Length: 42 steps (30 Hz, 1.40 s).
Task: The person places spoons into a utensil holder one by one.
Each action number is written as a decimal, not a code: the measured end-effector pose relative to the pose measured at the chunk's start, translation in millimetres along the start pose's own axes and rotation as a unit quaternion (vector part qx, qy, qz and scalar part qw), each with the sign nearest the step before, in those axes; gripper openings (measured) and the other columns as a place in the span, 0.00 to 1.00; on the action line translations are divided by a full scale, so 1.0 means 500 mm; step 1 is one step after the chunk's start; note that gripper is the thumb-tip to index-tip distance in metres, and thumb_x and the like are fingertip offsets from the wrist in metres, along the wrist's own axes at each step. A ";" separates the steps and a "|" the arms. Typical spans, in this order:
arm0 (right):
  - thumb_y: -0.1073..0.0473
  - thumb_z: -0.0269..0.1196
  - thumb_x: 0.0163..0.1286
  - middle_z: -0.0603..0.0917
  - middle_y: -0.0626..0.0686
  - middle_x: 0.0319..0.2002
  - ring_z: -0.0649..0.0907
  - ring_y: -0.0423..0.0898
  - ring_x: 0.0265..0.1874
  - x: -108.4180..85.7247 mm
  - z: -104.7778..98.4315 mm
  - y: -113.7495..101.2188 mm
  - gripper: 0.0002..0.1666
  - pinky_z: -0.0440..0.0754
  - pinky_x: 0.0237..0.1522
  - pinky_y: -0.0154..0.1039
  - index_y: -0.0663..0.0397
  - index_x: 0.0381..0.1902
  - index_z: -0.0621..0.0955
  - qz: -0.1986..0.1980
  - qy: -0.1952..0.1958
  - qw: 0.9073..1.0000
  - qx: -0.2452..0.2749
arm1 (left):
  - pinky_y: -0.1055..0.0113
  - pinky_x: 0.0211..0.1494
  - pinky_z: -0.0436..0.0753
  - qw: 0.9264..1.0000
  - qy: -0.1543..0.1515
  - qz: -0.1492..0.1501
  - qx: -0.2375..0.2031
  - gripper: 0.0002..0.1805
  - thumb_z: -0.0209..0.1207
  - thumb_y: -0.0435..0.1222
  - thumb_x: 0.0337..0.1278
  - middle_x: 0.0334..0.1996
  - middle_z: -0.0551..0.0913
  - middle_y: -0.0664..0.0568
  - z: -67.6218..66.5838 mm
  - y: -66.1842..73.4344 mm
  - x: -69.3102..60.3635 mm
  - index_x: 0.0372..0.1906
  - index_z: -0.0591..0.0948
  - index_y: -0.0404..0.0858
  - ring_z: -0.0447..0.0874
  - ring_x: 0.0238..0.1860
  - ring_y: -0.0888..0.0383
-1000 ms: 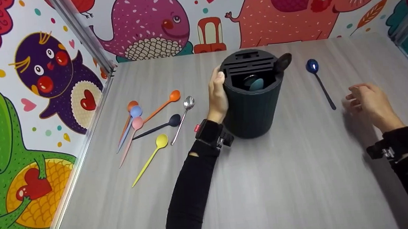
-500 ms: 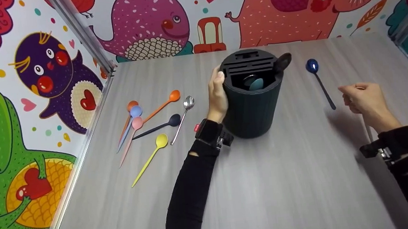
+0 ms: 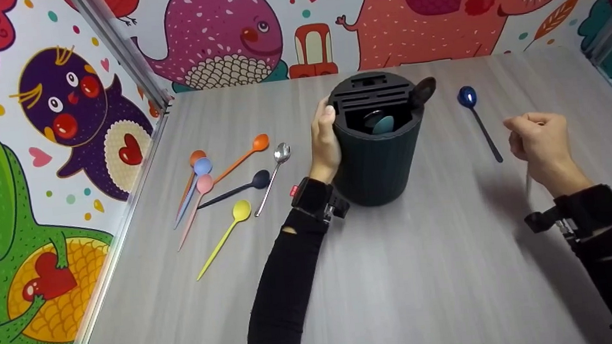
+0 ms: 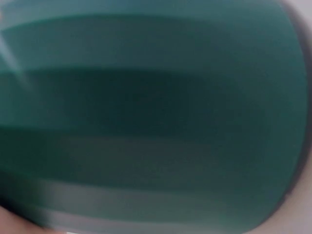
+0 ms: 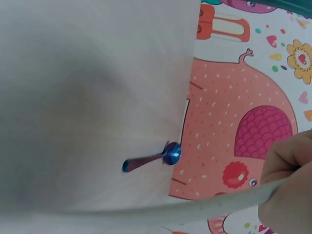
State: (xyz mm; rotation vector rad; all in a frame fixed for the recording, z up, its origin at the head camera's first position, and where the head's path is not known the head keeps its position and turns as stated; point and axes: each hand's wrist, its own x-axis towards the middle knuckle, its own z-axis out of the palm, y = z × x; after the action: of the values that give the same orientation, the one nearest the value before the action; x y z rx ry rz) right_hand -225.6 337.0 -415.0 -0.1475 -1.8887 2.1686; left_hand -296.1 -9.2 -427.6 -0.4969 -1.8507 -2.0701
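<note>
A dark green ribbed utensil holder (image 3: 378,171) with a slotted black top stands on the table. My left hand (image 3: 325,142) grips its left side near the rim; its green wall (image 4: 156,107) fills the left wrist view. A teal spoon (image 3: 384,125) sits in its large opening, and a dark brown spoon (image 3: 425,90) leans out at the right. My right hand (image 3: 544,145), raised above the table, grips a slender pale handle (image 5: 195,208); the fist hides its other end. Beyond that hand lies a shiny blue spoon (image 3: 467,97) with a dark handle.
Loose spoons lie on the left: yellow (image 3: 241,211), silver (image 3: 282,153), dark navy (image 3: 260,179), pink (image 3: 204,184), light blue (image 3: 202,166) and two orange, one nearer the middle (image 3: 260,142). Printed walls (image 3: 371,33) close off the back and left of the table (image 3: 405,296).
My right hand has closed on the pale handle and lifted it, moving slightly left and away from me. The left hand and the holder have stayed in place.
</note>
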 end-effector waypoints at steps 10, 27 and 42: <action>0.74 0.56 0.75 0.70 0.49 0.06 0.57 0.45 0.09 -0.019 0.055 -0.024 0.31 0.43 0.18 0.41 0.61 0.08 0.70 -0.047 -0.043 0.995 0.075 | 0.66 0.69 0.73 1.000 0.001 -0.003 -0.001 0.36 0.35 0.46 0.70 0.61 0.80 0.31 0.000 -0.002 -0.001 0.66 0.74 0.23 0.78 0.62 0.46; 0.74 0.56 0.74 0.67 0.53 0.09 0.53 0.46 0.07 -0.034 0.140 -0.102 0.27 0.43 0.11 0.37 0.68 0.12 0.66 -0.129 -0.155 0.957 0.208 | 0.65 0.71 0.73 1.000 -0.007 0.001 0.006 0.36 0.35 0.46 0.71 0.63 0.79 0.31 -0.004 0.004 0.001 0.68 0.73 0.23 0.78 0.64 0.44; 0.71 0.57 0.73 0.67 0.56 0.10 0.55 0.46 0.06 -0.040 0.212 -0.174 0.27 0.49 0.11 0.37 0.70 0.11 0.66 -0.198 -0.167 0.940 0.222 | 0.65 0.70 0.73 1.000 -0.006 0.005 -0.004 0.36 0.35 0.46 0.70 0.63 0.79 0.30 -0.002 -0.001 0.000 0.67 0.73 0.22 0.78 0.64 0.44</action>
State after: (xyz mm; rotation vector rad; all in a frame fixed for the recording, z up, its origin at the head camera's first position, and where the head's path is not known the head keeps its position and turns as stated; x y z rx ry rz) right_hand -221.4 240.9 -315.5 0.6657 -1.3535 2.3503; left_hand -296.3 -10.2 -428.0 -0.5202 -1.8440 -2.0720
